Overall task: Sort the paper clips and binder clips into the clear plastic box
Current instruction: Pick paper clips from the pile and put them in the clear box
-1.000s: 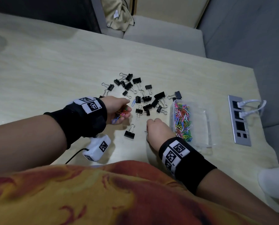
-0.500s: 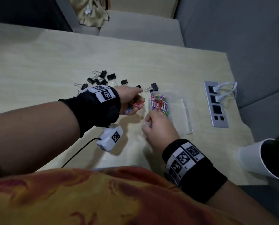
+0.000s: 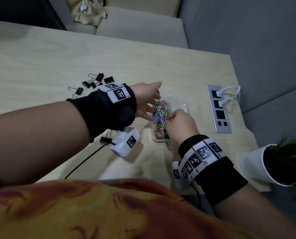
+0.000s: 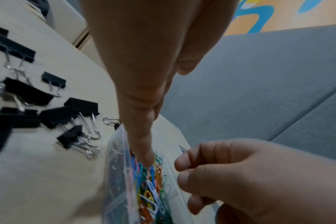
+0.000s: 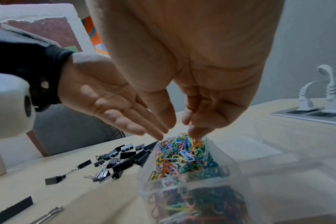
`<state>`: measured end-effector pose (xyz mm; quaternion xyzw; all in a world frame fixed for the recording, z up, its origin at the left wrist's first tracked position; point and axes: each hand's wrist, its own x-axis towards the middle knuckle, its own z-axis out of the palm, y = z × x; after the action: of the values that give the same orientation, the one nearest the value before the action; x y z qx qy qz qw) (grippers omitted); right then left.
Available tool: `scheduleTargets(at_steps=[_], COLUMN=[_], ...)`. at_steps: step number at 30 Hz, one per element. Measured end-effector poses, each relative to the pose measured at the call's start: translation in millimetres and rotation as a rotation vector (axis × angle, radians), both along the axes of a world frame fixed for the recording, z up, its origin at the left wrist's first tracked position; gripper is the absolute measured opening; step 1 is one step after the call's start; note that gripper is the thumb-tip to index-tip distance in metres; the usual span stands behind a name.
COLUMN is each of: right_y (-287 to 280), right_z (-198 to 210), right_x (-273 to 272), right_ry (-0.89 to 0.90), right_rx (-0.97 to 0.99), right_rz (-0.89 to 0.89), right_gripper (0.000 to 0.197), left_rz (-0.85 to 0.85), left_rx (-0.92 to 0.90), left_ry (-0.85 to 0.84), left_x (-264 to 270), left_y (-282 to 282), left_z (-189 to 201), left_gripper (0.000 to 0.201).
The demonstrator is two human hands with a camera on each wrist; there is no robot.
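Observation:
The clear plastic box (image 3: 183,106) lies on the table. Its left compartment holds a heap of coloured paper clips (image 3: 161,116) (image 5: 182,156). My left hand (image 3: 149,99) reaches over that compartment with straight fingers and an empty palm (image 5: 109,103). One left fingertip touches the heap (image 4: 146,157). My right hand (image 3: 174,119) hovers over the same heap with curled fingers (image 4: 240,174). No clip shows between its thumb and forefinger. Several black binder clips (image 3: 95,80) (image 4: 67,115) lie loose on the table left of the box.
One binder clip (image 3: 105,138) lies near me beside the white wrist camera. A silver socket strip (image 3: 220,111) with white plugs is set into the table to the right. A white plant pot (image 3: 257,163) stands at the near right corner.
My left hand carried a bunch of coloured clips to the box and opened over it; the bunch is no longer in it. My right hand moved from the table to above the box.

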<state>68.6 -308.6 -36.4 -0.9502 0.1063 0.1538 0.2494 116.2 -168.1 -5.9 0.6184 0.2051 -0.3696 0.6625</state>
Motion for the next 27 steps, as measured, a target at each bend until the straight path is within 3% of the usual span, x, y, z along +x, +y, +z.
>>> scheduleTargets(at_steps=[4,7,9,12,14,18,20,23,27], right_y=[16.2,37.3,53.1,75.4,87.4,103.3,106.3,106.0,110.2], right_z=[4.1,2.8,-1.1,-9.6,-14.3,-24.6,-30.1,-34.5,-31.8], right_x=[-6.7,-10.9,-10.1,-4.1,1.5,11.6,13.1,12.4,15.1], right_ry=[-0.037,-0.057,-0.03,0.025,0.023,-0.043,-0.03,-0.032,-0.057], right_rx=[0.017,0.055,0.04,-0.002,-0.041,-0.125,-0.209,-0.294,-0.296], right_rz=[0.062,0.214,0.316,0.423,0.484,0.702,0.773,0.75,0.685], right_gripper=[0.016,0.012,0.017,0.028,0.034,0.049,0.046,0.036,0.032], left_rz=[-0.053,-0.035,-0.114,-0.44,-0.594,-0.714,-0.792,-0.861,-0.815], left_rx=[0.055,0.218,0.425,0.897,1.081,1.168,1.205,1.195,1.203], left_ry=[-0.048,-0.119,-0.216,-0.421,-0.513,-0.632,-0.666,-0.703,-0.653], left_x=[-3.9,-5.6,-6.6,-10.2,-13.0,-14.8,-11.6,-4.0,2.4], left_y=[31.8,65.7,91.4,121.2,131.5,140.6,142.2,142.5,137.4], left_z=[2.2,-5.2,-13.8,-24.2,-30.7,-45.2,-50.0,-53.2,-58.8], left_gripper=[0.032,0.013,0.01,0.012,0.013,0.031,0.037,0.035,0.027])
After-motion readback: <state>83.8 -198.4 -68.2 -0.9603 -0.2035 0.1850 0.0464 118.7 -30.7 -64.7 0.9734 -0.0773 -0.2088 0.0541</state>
